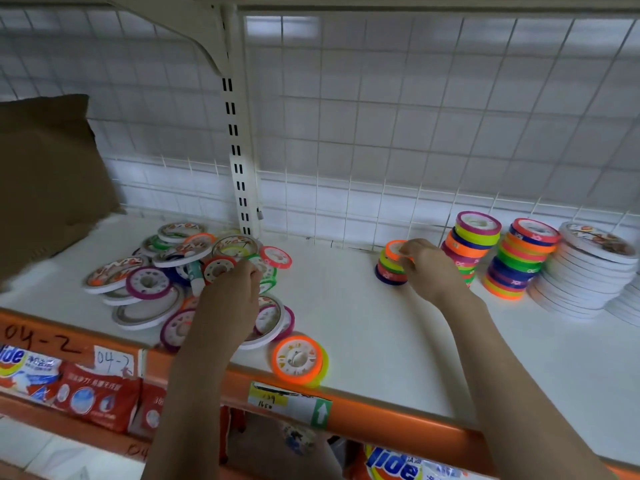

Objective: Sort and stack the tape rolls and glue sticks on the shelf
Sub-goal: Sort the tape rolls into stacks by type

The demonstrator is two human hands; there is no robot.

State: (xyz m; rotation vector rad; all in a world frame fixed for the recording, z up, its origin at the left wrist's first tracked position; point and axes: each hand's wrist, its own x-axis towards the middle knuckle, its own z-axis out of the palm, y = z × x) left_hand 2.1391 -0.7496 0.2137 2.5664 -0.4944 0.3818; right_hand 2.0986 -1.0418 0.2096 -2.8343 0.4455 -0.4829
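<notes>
Right hand (424,268) pinches orange roll (394,249) atop short stack (390,268), just left of tall stacks (471,247). Left hand (230,299) in loose pile (180,271), grip unclear. Risk: off-centre placement topples the stack.

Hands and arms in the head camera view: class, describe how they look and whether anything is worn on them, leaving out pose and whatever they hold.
Both forearms are bare right down to the bottom edge of the picture; no sleeve shows. The left hand and right hand wear no gloves, and no watch, bracelet or ring is visible. Only the backs of the hands show, so the palm sides cannot be checked.
</notes>
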